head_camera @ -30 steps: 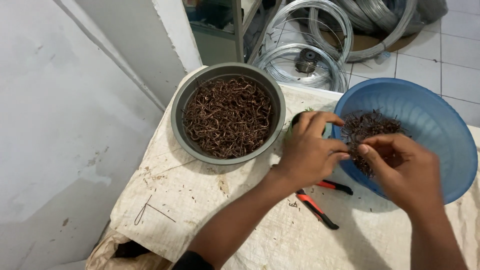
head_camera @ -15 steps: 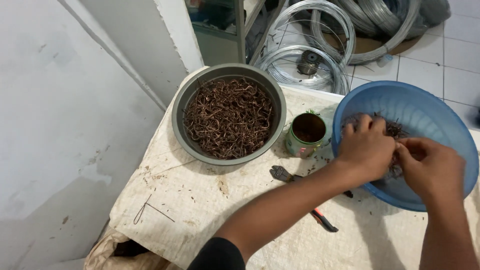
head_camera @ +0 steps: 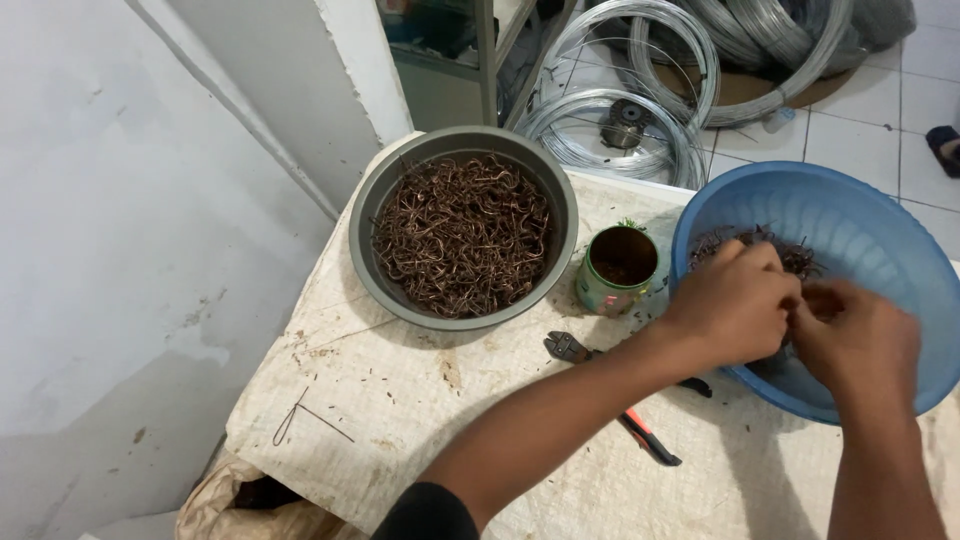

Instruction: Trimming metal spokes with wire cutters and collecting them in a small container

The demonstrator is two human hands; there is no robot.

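Two bowls take up most of the cloth-covered tabletop [head_camera: 420,420]. The largest thing on it is the blue plastic basin [head_camera: 850,215], which sits at the right edge and seems to hang a little past it. Next comes the grey metal bowl [head_camera: 380,200] near the far left corner, heaped with brown bent wire pieces [head_camera: 462,235]. Between the two stands a small green tin [head_camera: 618,272], open at the top. Smaller again, a pair of cutters with red-and-black handles [head_camera: 645,432] lies flat toward the near edge, partly under the left forearm.

Both hands are inside the basin, over a thin scatter of dark wire pieces [head_camera: 800,258] at its bottom. The left hand [head_camera: 735,300] has its fingers curled inward, and the right hand [head_camera: 855,335] meets it fingertip to fingertip. The right one is blurred, so I cannot tell whether either actually pinches a piece or only rakes among them.

The risks, as I judge them: the basin is light and close to the edge, so pressing on its near rim could tip it and spill the pieces. The wire ends look sharp enough to prick bare fingers. The left forearm passes just beside the tin and over the cutters, so a wide sweep could knock either off.
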